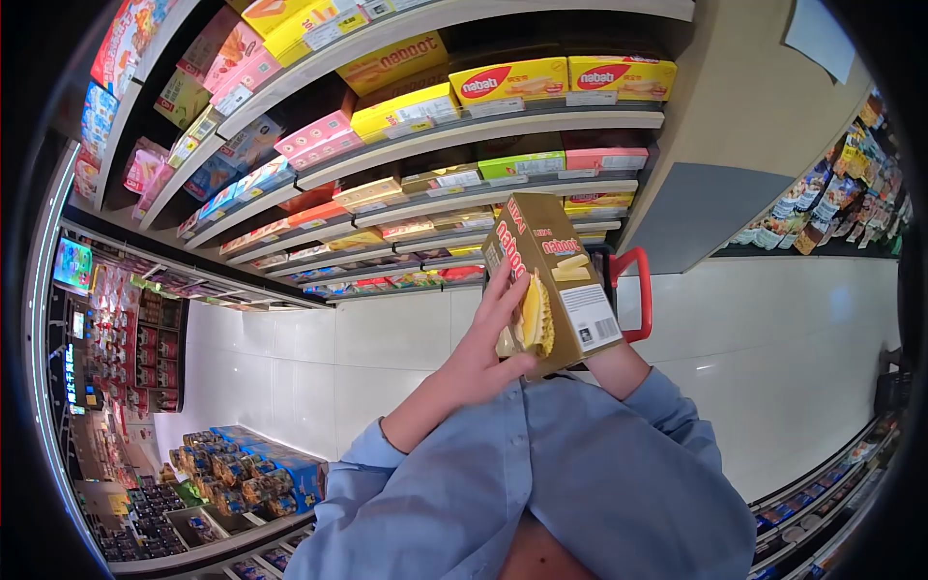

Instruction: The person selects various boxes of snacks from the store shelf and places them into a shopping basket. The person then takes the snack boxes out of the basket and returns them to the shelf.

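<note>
A gold-brown wafer box (559,261) is held tilted in front of my chest. Red lettering, a picture of cut durian and a white label with a barcode show on it. My left hand (488,338) lies along the durian side, its fingers stretched up the face and its thumb near the lower edge. From the lower right, my right hand (619,367) supports the box; its fingers are hidden behind it. Beyond the box, a red handle (640,295) shows, with a dark basket or cart part mostly covered.
Shelves of boxed snacks curve across the front, including yellow boxes (509,79) and a green box (522,166). A beige and grey pillar (710,208) stands at the right. Bagged snacks hang beyond it. White floor tiles (387,362) lie below; stacked packaged goods (237,474) stand at lower left.
</note>
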`<action>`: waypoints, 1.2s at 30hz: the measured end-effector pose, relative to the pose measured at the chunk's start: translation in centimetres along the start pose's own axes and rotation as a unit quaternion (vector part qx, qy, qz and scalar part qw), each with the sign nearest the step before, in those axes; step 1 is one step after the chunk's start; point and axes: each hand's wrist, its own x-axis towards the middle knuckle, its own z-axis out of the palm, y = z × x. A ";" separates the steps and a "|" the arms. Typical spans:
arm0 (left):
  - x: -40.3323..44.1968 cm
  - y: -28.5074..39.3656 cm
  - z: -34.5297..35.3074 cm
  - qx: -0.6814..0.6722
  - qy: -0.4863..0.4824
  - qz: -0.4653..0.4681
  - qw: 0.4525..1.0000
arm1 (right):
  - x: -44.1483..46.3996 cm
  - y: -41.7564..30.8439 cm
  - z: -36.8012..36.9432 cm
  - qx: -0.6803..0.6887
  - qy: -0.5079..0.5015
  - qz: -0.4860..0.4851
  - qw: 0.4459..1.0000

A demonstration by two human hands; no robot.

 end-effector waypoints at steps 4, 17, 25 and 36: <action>-0.1 -3.9 -4.8 0.140 0.092 -0.071 0.983 | 3.9 2.4 1.7 -0.044 0.082 0.001 0.996; -0.9 -20.4 -17.8 -0.526 0.059 -0.288 0.798 | 14.1 5.9 0.2 -0.114 0.282 0.057 0.951; 1.0 -26.9 -19.5 -0.365 0.025 -0.317 0.875 | 13.6 6.0 -5.1 -0.355 0.330 -0.064 0.872; 10.0 -29.9 -25.3 -0.187 -0.022 -0.186 0.964 | 24.6 -3.0 -3.9 -0.530 0.408 0.047 0.742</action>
